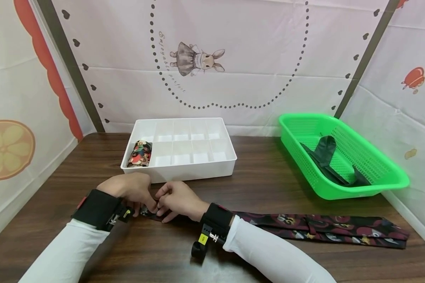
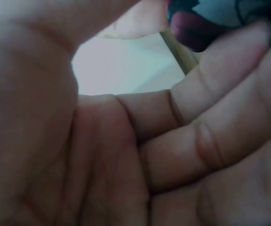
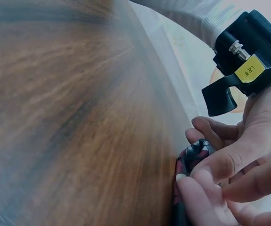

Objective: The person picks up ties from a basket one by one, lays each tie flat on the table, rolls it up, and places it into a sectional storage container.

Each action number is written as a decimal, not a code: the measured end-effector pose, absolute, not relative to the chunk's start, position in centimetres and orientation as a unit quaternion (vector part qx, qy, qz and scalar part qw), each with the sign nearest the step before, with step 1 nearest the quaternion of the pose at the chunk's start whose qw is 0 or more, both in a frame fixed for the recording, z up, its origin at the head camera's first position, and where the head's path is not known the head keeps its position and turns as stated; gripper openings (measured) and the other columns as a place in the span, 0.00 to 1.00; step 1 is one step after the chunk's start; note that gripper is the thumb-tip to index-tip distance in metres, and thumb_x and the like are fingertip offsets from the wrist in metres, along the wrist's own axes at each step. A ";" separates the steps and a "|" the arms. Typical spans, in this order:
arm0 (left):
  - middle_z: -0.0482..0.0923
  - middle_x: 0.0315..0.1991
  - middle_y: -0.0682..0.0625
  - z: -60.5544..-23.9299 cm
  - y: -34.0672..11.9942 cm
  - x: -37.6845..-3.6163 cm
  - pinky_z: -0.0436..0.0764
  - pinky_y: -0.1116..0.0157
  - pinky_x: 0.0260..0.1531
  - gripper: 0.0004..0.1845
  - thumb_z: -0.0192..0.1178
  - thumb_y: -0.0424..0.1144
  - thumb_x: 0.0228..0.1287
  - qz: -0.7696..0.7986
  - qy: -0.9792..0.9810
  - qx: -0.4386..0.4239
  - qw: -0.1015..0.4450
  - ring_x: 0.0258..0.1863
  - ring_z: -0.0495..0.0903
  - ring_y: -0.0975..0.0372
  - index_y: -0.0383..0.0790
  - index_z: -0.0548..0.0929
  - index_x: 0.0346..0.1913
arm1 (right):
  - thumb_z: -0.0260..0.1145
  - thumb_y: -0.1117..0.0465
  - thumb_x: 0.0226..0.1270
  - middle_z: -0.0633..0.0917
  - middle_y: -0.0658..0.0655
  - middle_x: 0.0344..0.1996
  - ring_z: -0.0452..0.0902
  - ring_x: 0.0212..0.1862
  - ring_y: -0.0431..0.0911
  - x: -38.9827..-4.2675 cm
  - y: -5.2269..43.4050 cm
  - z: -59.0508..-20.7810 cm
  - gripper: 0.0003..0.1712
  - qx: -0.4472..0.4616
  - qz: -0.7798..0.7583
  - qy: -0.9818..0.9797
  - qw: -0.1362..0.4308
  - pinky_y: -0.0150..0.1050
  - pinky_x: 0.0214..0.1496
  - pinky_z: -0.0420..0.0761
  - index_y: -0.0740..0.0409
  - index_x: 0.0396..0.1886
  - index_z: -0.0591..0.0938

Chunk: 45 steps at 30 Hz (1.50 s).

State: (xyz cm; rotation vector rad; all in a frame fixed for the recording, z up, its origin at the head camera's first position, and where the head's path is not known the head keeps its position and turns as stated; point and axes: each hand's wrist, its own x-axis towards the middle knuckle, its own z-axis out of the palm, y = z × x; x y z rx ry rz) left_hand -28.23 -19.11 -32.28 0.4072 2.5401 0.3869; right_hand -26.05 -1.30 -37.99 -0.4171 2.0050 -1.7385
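Head view high, facing down — wrist views close, sharing tie (image 1: pixel 326 230)

Curved script beside the dotted ring on the backdrop (image 1: pixel 233 59), just left of the rabbit drawing (image 1: pixel 197 59), appears to read "Enjoyable perfect", though the letters are small. A yellow sticker (image 3: pixel 250 71) on the black wrist strap (image 3: pixel 267 42) carries a handwritten mark, possibly "#37", which cannot be read with certainty.

Both hands meet near the table's (image 1: pixel 269 184) front edge: the left hand (image 1: pixel 129 190) and right hand (image 1: pixel 178 198) pinch one end of a patterned tie (image 1: pixel 326 228) (dark red), which stretches toward the right edge. A white divided tray (image 1: pixel 194 167) stands just behind them.
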 end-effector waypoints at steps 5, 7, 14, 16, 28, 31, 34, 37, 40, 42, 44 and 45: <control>0.81 0.13 0.51 -32.2 -19.0 -28.2 0.72 0.69 0.15 0.14 0.74 0.43 0.54 0.133 0.944 0.172 0.248 0.13 0.81 0.63 0.42 0.85 0.18 | 0.58 0.73 0.75 0.88 0.60 0.32 0.89 0.33 0.51 -26.0 -1.1 -37.7 0.07 -0.136 -0.632 0.727 0.230 0.45 0.32 0.88 0.66 0.46 0.81; 0.81 0.13 0.51 -32.2 -19.0 -28.2 0.72 0.69 0.14 0.14 0.74 0.43 0.53 0.135 0.945 0.176 0.243 0.12 0.80 0.64 0.42 0.85 0.17 | 0.59 0.72 0.74 0.88 0.60 0.31 0.89 0.33 0.51 -25.9 -1.1 -37.6 0.06 -0.134 -0.630 0.729 0.230 0.45 0.32 0.88 0.65 0.46 0.81; 0.80 0.13 0.52 -32.3 -18.8 -28.0 0.72 0.69 0.14 0.12 0.75 0.43 0.53 0.142 0.943 0.178 0.241 0.12 0.79 0.64 0.43 0.85 0.19 | 0.61 0.71 0.73 0.88 0.59 0.31 0.88 0.31 0.49 -25.7 -1.3 -37.6 0.07 -0.134 -0.622 0.741 0.216 0.44 0.31 0.88 0.65 0.46 0.81; 0.81 0.13 0.52 -32.2 -18.8 -28.0 0.72 0.69 0.14 0.12 0.76 0.43 0.53 0.142 0.943 0.179 0.243 0.12 0.80 0.64 0.43 0.86 0.20 | 0.63 0.70 0.74 0.88 0.58 0.30 0.88 0.31 0.49 -25.7 -1.3 -37.6 0.06 -0.135 -0.623 0.741 0.211 0.44 0.31 0.88 0.65 0.48 0.82; 0.86 0.24 0.48 -30.9 -19.5 -27.8 0.85 0.62 0.26 0.03 0.70 0.31 0.53 0.245 0.894 0.230 0.298 0.23 0.87 0.56 0.39 0.85 0.29 | 0.69 0.65 0.76 0.89 0.57 0.29 0.87 0.29 0.47 -25.6 -1.0 -37.7 0.06 -0.160 -0.625 0.735 0.209 0.42 0.29 0.87 0.65 0.44 0.85; 0.86 0.26 0.49 -30.8 -19.5 -27.7 0.85 0.61 0.28 0.07 0.71 0.28 0.50 0.257 0.886 0.242 0.302 0.24 0.86 0.58 0.39 0.85 0.31 | 0.71 0.67 0.73 0.89 0.57 0.29 0.86 0.29 0.46 -25.8 -0.8 -37.7 0.04 -0.162 -0.623 0.730 0.227 0.42 0.30 0.88 0.65 0.43 0.85; 0.86 0.27 0.49 -30.9 -19.3 -27.7 0.84 0.61 0.29 0.12 0.77 0.29 0.50 0.267 0.882 0.237 0.308 0.25 0.84 0.59 0.38 0.84 0.35 | 0.70 0.70 0.73 0.89 0.58 0.30 0.86 0.30 0.46 -26.0 -0.6 -37.6 0.03 -0.169 -0.622 0.721 0.253 0.43 0.33 0.88 0.66 0.43 0.85; 0.86 0.28 0.48 -31.2 -19.1 -27.8 0.83 0.60 0.28 0.18 0.80 0.30 0.49 0.279 0.878 0.235 0.309 0.26 0.83 0.60 0.37 0.81 0.40 | 0.68 0.73 0.73 0.89 0.60 0.30 0.86 0.30 0.47 -26.2 -0.2 -37.5 0.04 -0.175 -0.621 0.714 0.272 0.44 0.35 0.89 0.68 0.45 0.85; 0.86 0.27 0.48 -31.6 -19.0 -27.9 0.82 0.60 0.26 0.21 0.80 0.30 0.48 0.283 0.877 0.249 0.298 0.25 0.82 0.60 0.37 0.79 0.42 | 0.68 0.74 0.72 0.90 0.61 0.31 0.86 0.29 0.47 -26.2 0.2 -37.4 0.05 -0.183 -0.611 0.721 0.271 0.44 0.35 0.89 0.69 0.45 0.84; 0.85 0.27 0.49 -31.8 -18.8 -28.0 0.81 0.60 0.25 0.19 0.80 0.32 0.50 0.277 0.878 0.263 0.288 0.25 0.82 0.60 0.38 0.80 0.42 | 0.68 0.75 0.72 0.90 0.61 0.30 0.86 0.29 0.47 -26.3 0.4 -37.2 0.06 -0.191 -0.599 0.732 0.262 0.43 0.34 0.88 0.69 0.46 0.83; 0.84 0.27 0.50 -31.9 -18.6 -28.0 0.80 0.60 0.25 0.16 0.78 0.34 0.53 0.272 0.879 0.272 0.281 0.25 0.82 0.59 0.40 0.82 0.41 | 0.68 0.76 0.71 0.89 0.61 0.29 0.86 0.27 0.48 -26.2 0.6 -37.0 0.06 -0.196 -0.587 0.745 0.250 0.43 0.32 0.88 0.69 0.45 0.83; 0.84 0.27 0.50 -31.9 -18.6 -28.0 0.80 0.60 0.25 0.14 0.77 0.35 0.54 0.268 0.880 0.276 0.278 0.25 0.82 0.59 0.41 0.83 0.40 | 0.68 0.76 0.71 0.89 0.61 0.28 0.86 0.27 0.48 -26.2 0.7 -36.9 0.06 -0.200 -0.579 0.752 0.244 0.43 0.31 0.88 0.70 0.45 0.82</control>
